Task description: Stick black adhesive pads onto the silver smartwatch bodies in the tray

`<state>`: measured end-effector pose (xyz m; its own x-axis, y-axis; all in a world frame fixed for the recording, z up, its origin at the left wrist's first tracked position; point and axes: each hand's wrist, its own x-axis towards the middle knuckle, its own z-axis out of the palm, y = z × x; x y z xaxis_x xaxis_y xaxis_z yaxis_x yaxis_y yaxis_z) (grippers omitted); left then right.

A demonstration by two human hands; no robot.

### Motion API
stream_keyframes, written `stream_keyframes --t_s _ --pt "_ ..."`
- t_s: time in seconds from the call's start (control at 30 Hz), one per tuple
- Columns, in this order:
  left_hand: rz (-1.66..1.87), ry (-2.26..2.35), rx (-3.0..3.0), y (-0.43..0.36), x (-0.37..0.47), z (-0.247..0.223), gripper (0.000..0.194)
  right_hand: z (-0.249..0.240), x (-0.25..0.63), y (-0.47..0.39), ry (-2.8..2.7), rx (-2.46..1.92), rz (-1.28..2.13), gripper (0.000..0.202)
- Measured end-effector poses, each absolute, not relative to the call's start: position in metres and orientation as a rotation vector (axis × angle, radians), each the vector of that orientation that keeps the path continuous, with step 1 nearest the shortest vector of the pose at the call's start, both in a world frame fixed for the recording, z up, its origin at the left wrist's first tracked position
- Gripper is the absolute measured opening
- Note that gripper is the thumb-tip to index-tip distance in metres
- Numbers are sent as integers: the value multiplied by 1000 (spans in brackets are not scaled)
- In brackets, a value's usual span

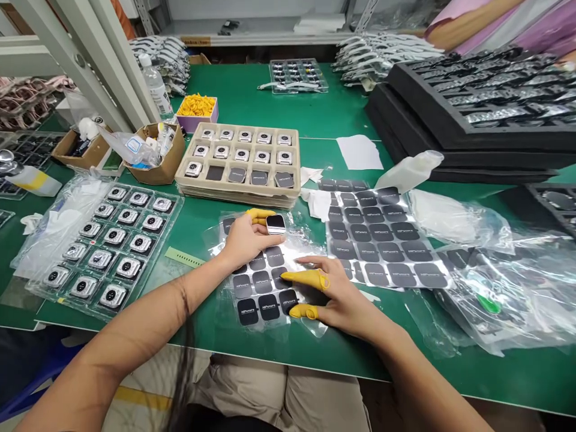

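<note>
My left hand (249, 237), with yellow finger cots, grips a smartwatch body (276, 224) whose dark screen faces up. Below it lies a clear sheet of dark square stickers (261, 282) lettered "HiFuture". My right hand (339, 294), also in yellow cots on thumb and index finger, rests over the right edge of that sheet, its fingers apart at a sticker. Ahead of my hands stands a beige tray (238, 191) with watch bodies in most cells and dark squares in several front cells. A second sheet of stickers (378, 234) is right of it.
A clear tray of watch bodies (114, 237) lies left. Behind are a box of yellow finger cots (197, 108), a cardboard box (157, 157) and a bottle (156, 90). Black foam trays (450, 132) and plastic bags (508, 282) occupy the right. Another person's arm (472, 24) shows beyond.
</note>
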<state>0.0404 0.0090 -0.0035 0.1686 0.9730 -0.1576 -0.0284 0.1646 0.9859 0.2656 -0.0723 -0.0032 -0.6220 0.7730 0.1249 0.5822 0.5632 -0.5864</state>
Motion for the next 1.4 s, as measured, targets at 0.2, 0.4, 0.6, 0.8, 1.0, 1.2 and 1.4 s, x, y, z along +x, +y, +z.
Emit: stream_keyframes --t_s 0.2,0.4,0.6,0.8,1.0,1.2,1.4 --pt "971 1121 1116 5 38 0 60 -6 252 -62 -2286 -1080 705 37" --pt "972 1128 1164 8 36 -5 60 -8 247 -57 -2138 -901 648 12" --pt "973 1107 1155 9 36 -6 60 -7 244 -52 -2264 -902 491 23" --pt "991 1105 1144 9 36 -6 58 -4 240 -52 -2306 -838 291 26" --pt "955 1108 1199 10 35 -9 59 22 249 -76 -1980 -760 402 15" --pt "842 1126 1315 6 35 -10 59 58 252 -33 -1593 -1166 1139 15" --pt "783 1151 1417 4 37 -7 57 26 236 10 -1187 -1321 1390 46"
